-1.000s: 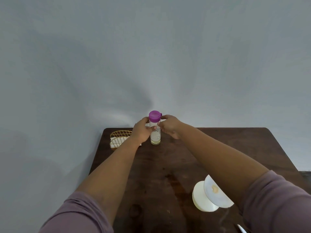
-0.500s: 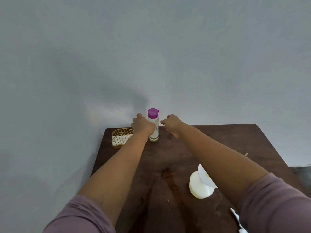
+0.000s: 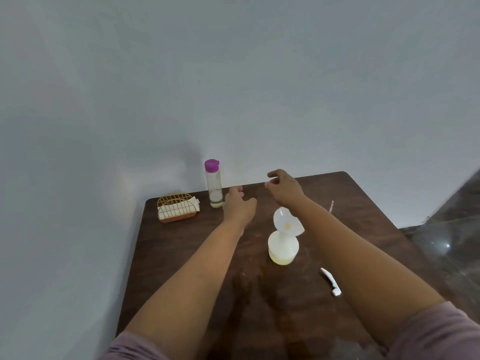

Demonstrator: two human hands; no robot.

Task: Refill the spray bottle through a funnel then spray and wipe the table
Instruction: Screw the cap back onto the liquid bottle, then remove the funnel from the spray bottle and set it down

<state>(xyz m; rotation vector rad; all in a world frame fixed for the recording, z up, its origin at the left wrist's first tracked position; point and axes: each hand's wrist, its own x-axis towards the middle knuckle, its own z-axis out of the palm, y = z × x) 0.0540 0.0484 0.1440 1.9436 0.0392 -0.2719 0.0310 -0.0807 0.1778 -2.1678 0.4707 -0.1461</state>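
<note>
1. Two hands are out over the dark wooden desk, and neither holds anything.
2. Your left grip is released: the fingers reach forward, loosely extended, with empty air beneath them.
3. Just beyond and to the left of that left grip stands the clear bottle with the purple cap, upright near the far edge of the desk. A thin layer of pale liquid sits at its bottom. Your fingertips are close to it, but I cannot tell whether they touch.
4. Your right grip is also released, with the fingers loosely curled around nothing, raised above the far part of the desk.
5. Nearer to you than the right grip, beneath your right forearm, stands the white spray bottle with yellowish liquid low inside. It has no spray head on it.
6. Seated in its neck is the white funnel, which tilts and shows a yellowish spot in its bowl.
7. Further back toward you from the right grip, just beside your right forearm, the white spray head lies flat on the desk, well apart from the spray bottle.
8. Left of your left grip, past the clear bottle, a gold wire holder stands with white napkins in it, in the far left corner.
</note>
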